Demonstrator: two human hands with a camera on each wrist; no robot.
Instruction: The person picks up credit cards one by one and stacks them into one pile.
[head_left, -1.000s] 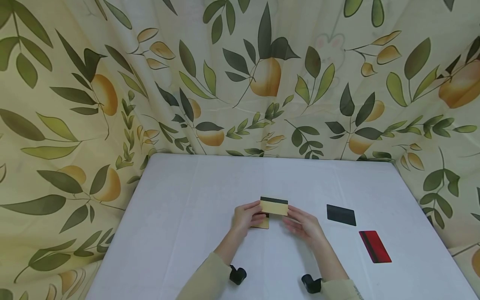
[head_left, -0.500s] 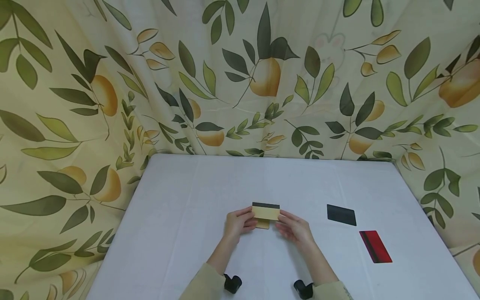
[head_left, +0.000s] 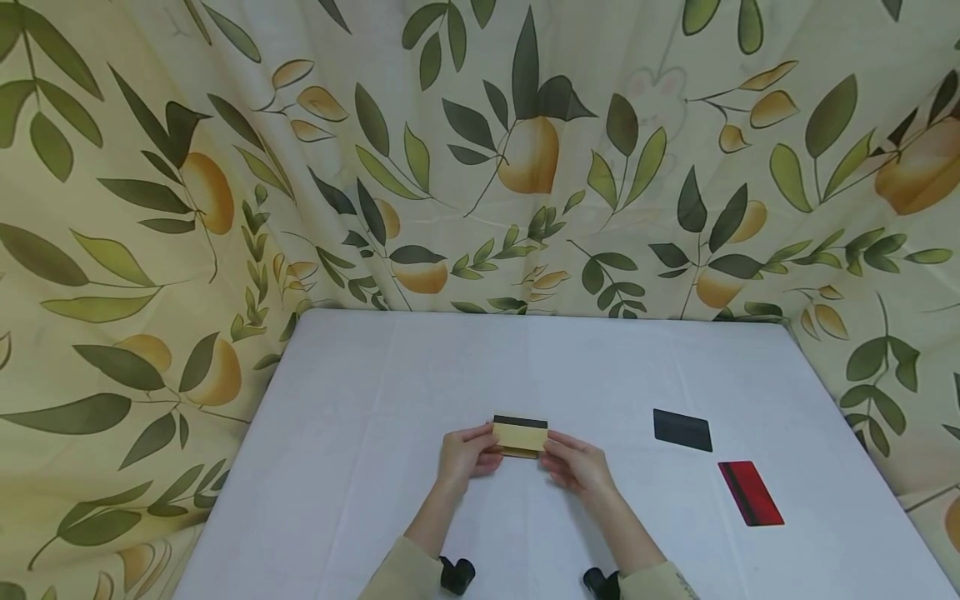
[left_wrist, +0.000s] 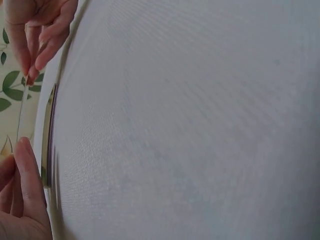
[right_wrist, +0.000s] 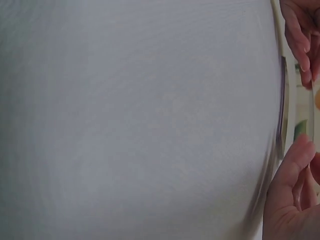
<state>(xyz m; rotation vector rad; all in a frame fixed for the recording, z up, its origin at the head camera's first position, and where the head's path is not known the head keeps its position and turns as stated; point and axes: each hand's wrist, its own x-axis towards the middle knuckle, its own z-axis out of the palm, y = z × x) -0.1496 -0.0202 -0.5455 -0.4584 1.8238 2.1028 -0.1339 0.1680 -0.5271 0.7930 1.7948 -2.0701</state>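
Note:
Between my hands is a gold card (head_left: 521, 434) with a dark stripe along its far edge. My left hand (head_left: 462, 454) pinches its left end, and my right hand (head_left: 581, 464) pinches its right end. In the left wrist view the held card (left_wrist: 22, 107) appears edge-on, raised above the table. Below it lies a small stack of cards (left_wrist: 50, 135), thin and shiny at the side. From the head view the held card covers most of this stack; only a gold strip shows at the near edge.
To the right on the white-covered table (head_left: 360, 483) lie a black card (head_left: 682, 430) and, nearer, a red card (head_left: 751, 493) with a dark stripe. A curtain (head_left: 480, 167) printed with fruit and leaves hangs behind the table's far edge.
Both hands have moved left and nearer with the gold card, which now overlaps the stack beneath it. The black and red cards have stayed in place.

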